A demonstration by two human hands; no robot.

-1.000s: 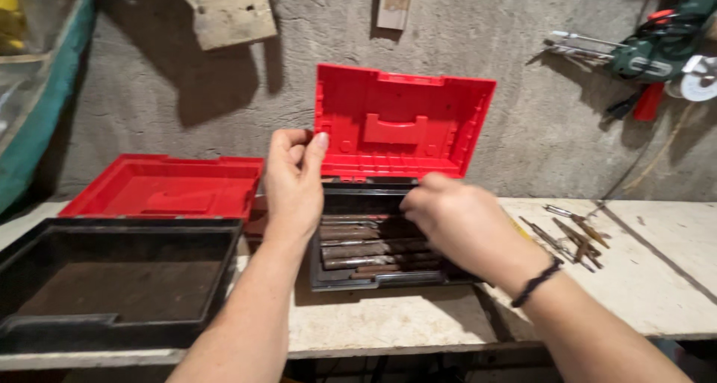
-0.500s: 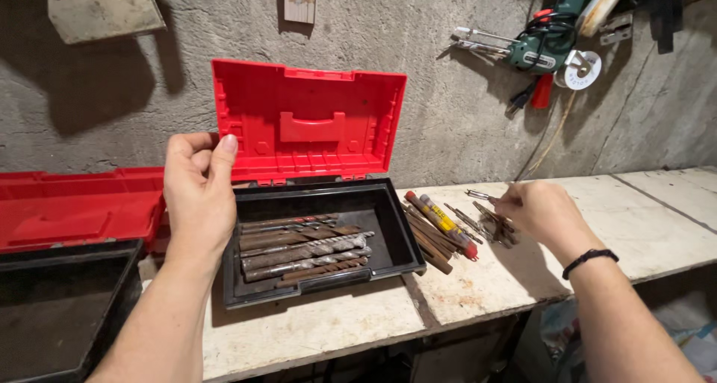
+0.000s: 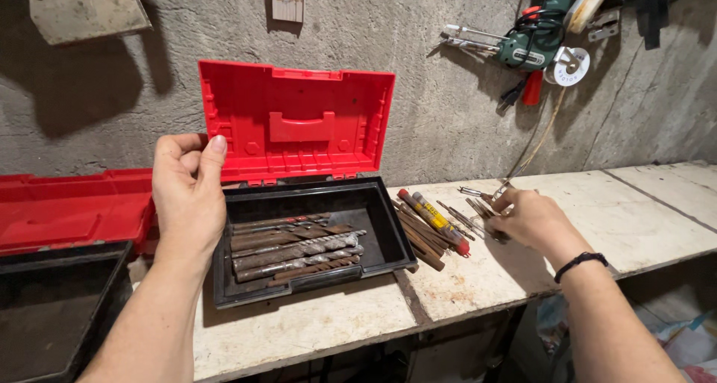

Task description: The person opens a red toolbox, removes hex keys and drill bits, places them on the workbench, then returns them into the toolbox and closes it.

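A small black toolbox (image 3: 385,230) stands open on the workbench, its red lid (image 3: 295,122) leaning back against the wall. Several big rusty drill bits (image 3: 295,250) lie inside it. My left hand (image 3: 187,192) hovers over the box's left edge, fingers loosely curled and holding nothing. Right of the box is a pile of long bits and chisels (image 3: 429,222), one of them yellow and red. My right hand (image 3: 526,219) rests on the bench just past that pile, fingers closed around a few thin drill bits (image 3: 478,204).
A larger black toolbox (image 3: 45,316) with a red lid (image 3: 67,211) sits open at the far left. A green power tool (image 3: 530,47) and its cable hang on the concrete wall. The bench's front edge (image 3: 478,308) runs below my right wrist.
My right hand left the small toolbox and moved right to the loose thin bits on the bench. My left hand stayed raised by the box. The view swung to the right.
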